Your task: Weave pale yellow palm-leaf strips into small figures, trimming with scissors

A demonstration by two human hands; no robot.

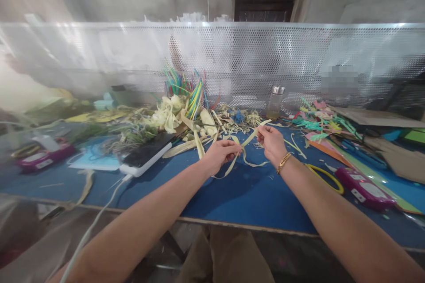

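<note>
A pale dried husk strip (249,138) stretches between my two hands, above the blue tabletop (229,203). My left hand (222,154) is closed in a pinch on its lower end, where thin strands curl down and out to the right. My right hand (271,141), with a gold bracelet on the wrist, pinches the strip close to its upper tip. Just beyond the hands lies a heap of dried husks (207,123), with loose strips around it.
A white power bank (144,159) with a cable lies left. Behind stand colored stems (195,93) and a glass bottle (275,102). Purple devices (365,189) sit at both sides, a yellow ring (327,177) nearby. A perforated metal screen (252,53) closes off the back.
</note>
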